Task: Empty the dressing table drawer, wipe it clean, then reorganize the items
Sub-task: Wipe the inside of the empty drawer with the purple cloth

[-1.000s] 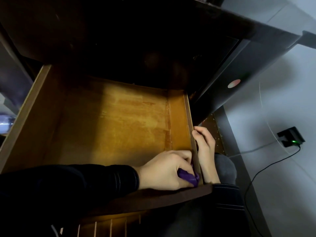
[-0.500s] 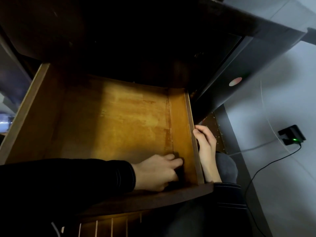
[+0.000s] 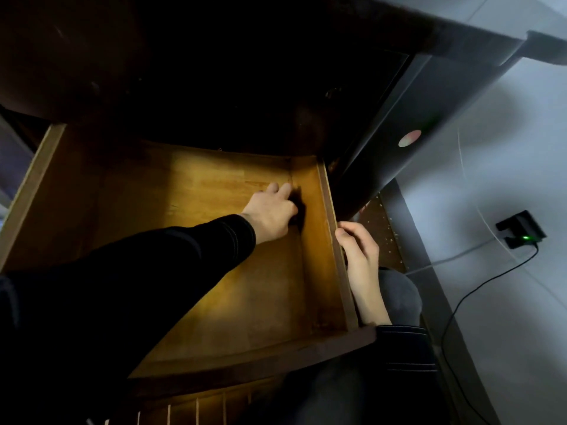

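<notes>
No word, brand, number or label can be read anywhere in the view. The round pale sticker [image 3: 409, 138] on the dark side panel [image 3: 435, 96] shows pinkish and whitish patches, but any print on it is too blurred to make out. The black device [image 3: 520, 229] with the cables shows only a small green light, with no legible marking. The wood of the drawer [image 3: 333, 240] bears no visible writing.
</notes>
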A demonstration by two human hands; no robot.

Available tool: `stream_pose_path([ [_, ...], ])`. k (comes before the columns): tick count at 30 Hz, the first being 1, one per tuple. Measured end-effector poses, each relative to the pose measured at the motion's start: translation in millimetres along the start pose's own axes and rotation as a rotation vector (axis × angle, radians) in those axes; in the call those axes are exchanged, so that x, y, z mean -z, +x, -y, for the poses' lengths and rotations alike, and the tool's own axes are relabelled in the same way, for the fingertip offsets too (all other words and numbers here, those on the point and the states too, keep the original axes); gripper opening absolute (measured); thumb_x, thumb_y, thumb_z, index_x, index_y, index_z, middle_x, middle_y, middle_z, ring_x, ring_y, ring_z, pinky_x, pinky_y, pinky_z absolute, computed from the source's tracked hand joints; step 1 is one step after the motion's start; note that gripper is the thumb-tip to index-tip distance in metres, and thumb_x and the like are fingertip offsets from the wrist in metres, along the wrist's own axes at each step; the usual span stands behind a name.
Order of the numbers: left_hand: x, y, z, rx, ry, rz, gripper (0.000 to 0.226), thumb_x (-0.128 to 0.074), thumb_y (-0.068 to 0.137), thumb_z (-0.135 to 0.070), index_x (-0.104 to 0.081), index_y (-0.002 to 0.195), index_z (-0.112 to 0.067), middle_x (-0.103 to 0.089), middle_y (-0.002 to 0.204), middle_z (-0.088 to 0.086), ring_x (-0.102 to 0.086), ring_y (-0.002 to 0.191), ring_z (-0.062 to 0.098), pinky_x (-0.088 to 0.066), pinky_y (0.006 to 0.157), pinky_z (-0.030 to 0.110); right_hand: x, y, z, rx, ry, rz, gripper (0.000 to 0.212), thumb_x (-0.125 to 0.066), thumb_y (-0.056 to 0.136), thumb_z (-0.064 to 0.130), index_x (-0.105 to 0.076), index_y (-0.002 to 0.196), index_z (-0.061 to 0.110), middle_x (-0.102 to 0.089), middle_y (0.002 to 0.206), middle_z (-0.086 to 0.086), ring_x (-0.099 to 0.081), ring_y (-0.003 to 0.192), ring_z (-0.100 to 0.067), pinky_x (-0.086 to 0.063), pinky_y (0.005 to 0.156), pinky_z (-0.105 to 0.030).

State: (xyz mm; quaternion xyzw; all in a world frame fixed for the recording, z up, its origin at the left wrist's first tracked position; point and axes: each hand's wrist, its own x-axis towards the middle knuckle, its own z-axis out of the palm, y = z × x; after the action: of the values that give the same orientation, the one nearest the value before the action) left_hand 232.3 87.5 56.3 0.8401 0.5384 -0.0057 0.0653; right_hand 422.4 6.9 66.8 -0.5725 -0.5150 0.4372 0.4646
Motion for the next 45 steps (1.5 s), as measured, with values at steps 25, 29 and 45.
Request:
stream_pose_path([
  [25, -11.8, -32.0, -5.9, -0.188, -0.062, 0.06, 0.05, -0.055, 0.085, -0.024, -0.06, 0.132, -0.04, -0.046, 0.125, 0.007, -0.05, 0.113, 0.033, -0.054, 0.077, 0.041, 0.5, 0.0, 1.0, -0.01, -0.013, -0.013, 0.02, -0.057, 0.089, 0.037, -0.069, 0.102, 0.027, -0.071, 0.093, 0.003, -0.066, 0.088, -0.012, -0.051, 0.074, -0.029],
  [29, 0.2, 3.7, 12.0, 0.009, -0.07, 0.032, 0.047, -0.05, 0.091, -0.024, -0.059, 0.136, -0.035, -0.047, 0.126, 0.01, -0.048, 0.115, 0.036, -0.053, 0.083, 0.042, 0.1, 0.4, -0.6, -0.006, 0.0, -0.013, 0.025, -0.056, 0.089, 0.037, -0.07, 0.106, 0.025, -0.071, 0.095, 0.004, -0.066, 0.088, -0.01, -0.05, 0.071, -0.023],
  [45, -16.5, -102.0, -66.4, -0.507, -0.233, 0.33, 0.022, -0.06, 0.086, -0.021, -0.07, 0.105, -0.015, -0.05, 0.108, 0.004, -0.054, 0.096, 0.027, -0.046, 0.071, 0.035, -0.9, 5.1, -3.0, 0.074, -0.036, -0.013, 0.016, -0.055, 0.089, 0.03, -0.067, 0.098, 0.024, -0.07, 0.089, 0.019, -0.063, 0.089, 0.005, -0.048, 0.074, -0.009],
])
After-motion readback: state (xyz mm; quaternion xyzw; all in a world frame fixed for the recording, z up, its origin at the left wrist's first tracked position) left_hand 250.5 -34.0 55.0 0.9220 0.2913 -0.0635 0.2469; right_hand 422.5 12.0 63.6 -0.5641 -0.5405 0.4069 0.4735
